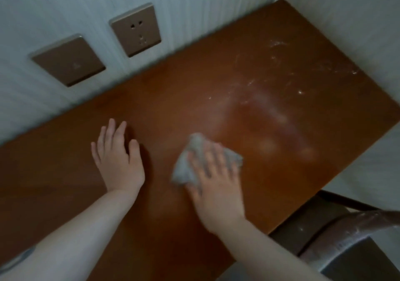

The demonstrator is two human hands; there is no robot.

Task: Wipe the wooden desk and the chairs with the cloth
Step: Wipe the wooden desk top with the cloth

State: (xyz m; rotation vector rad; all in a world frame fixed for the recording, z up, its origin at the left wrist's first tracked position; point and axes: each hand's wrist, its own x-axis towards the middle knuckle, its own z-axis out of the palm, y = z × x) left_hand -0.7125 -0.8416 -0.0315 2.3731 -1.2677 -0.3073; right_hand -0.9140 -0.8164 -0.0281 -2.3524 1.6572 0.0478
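I see two metallic wall plates beyond the left hand [120, 161]: a blank switch plate [68, 61] up and to its left, and a socket plate [136, 29] almost straight ahead of its fingertips, both set in the pale wall [205, 5] that the wooden desk [194, 90] butts against. Nothing lies between either hand and the desk's far edge. Ahead and to the right of the right hand [216, 185], pale dusty smears [281, 70] and a hazy patch mark the reddish-brown top. Below and to the right of that hand, past the desk's near corner, a dark chair [337, 235] with a film-wrapped back stands just beside the desk. The cloth [190, 159], a small crumpled grey wad, lies on the desk under the right hand's spread fingers, bunched out past the fingertips and toward the left hand; its long axis runs diagonally, toward the far wall and slightly right. The right hand presses flat on it, fingers straight; motion blur softens it. The left hand rests palm-down on bare wood, fingers relaxed, grasping nothing.
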